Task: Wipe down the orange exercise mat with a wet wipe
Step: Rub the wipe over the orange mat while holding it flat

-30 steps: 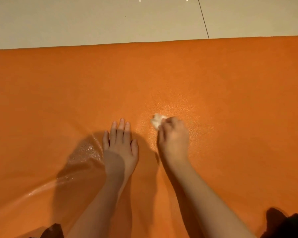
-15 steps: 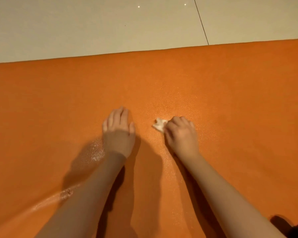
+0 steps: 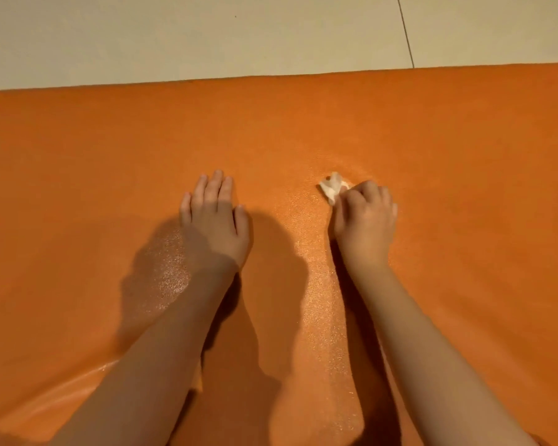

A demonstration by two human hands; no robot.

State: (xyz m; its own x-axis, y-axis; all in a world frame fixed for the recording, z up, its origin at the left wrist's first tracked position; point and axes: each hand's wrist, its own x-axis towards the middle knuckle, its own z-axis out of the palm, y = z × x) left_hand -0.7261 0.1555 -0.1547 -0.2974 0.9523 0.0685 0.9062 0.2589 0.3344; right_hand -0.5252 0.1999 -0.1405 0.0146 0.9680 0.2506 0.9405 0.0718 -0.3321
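The orange exercise mat (image 3: 432,149) lies flat on the tiled floor (image 3: 174,37). The left hand (image 3: 215,217) rests palm-down, fingers straight, near the mat's middle. Beside it, the right hand (image 3: 364,217) curls around a crumpled wet wipe (image 3: 332,188), pressing it to the mat. Damp streaks glisten near both wrists.

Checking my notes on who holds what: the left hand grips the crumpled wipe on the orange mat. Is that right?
Not quite. The head view shows the right hand gripping the crumpled wipe on the orange mat. The left hand lies flat on the mat with straight fingers and holds nothing.
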